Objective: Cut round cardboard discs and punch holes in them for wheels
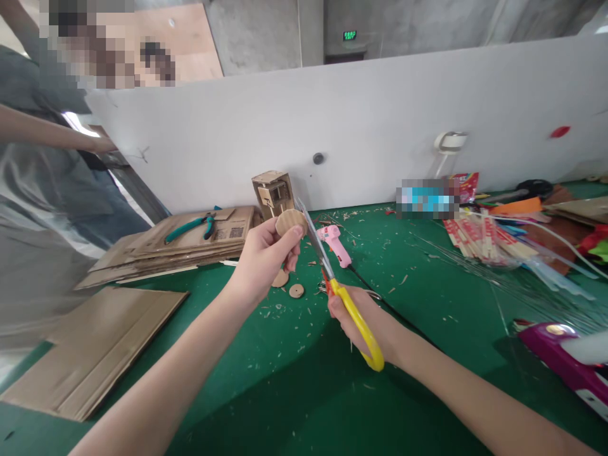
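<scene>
Between thumb and fingers, my left hand (263, 256) grips a round cardboard disc (288, 221). My right hand (358, 316) is closed around a pair of scissors (357, 320) with yellow and orange handles, the blades pointing up and away. The blades lie right beside the disc's right edge; whether they touch it I cannot tell. Below my left hand, two more cardboard discs (296, 291) lie on the green table, one partly hidden by my fingers. Behind the held disc stands a small cardboard box construction (274, 192). A pink glue gun (335, 244) rests just beyond the scissors.
At left are stacked cardboard sheets (190, 244) with teal-handled pliers (189, 228) on top, and a loose cardboard piece (102, 348). Craft sticks (489, 237) and plastic strips lie right, near a purple tool (560, 354). A white partition (370, 126) closes the back. Another person (52, 190) stands left.
</scene>
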Demonstrator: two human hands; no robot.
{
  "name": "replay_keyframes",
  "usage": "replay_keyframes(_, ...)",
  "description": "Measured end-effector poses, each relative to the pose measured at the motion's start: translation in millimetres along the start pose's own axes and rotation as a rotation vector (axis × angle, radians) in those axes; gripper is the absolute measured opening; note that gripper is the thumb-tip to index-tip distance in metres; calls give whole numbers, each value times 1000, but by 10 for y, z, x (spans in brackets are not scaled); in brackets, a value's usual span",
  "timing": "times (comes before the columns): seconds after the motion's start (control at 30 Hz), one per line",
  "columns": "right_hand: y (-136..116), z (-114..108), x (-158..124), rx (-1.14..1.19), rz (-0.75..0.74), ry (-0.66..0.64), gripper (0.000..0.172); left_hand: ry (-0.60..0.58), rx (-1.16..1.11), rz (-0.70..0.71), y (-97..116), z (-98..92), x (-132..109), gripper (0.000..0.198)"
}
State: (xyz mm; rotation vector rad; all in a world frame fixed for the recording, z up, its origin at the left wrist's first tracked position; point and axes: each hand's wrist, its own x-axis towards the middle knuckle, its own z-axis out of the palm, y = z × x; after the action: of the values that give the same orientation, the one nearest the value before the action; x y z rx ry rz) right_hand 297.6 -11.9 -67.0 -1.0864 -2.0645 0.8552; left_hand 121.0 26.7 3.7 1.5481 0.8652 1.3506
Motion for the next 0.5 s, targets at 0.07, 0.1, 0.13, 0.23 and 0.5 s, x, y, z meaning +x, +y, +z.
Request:
replay_keyframes(0.07,-2,-9,5,-19,0,0,46,-20,17,-7,17,-20,5,25)
replay_keyframes(0.1,-6,-11,5,-31,3,7,45,-24,21,-10,22,-28,8,25)
replay_keyframes(0.13,-10,-8,4,-40,5,16,44,-26,21,-12,25,-32,10,24)
replay_keyframes(0.23,-23,16,-5,-24,-1,45,41,-21,-3,-16,18,-19,11,24)
replay_keyframes(0.5,11,81,5,21,-60,55,42,24,-57,-34,-12,64,-6,23)
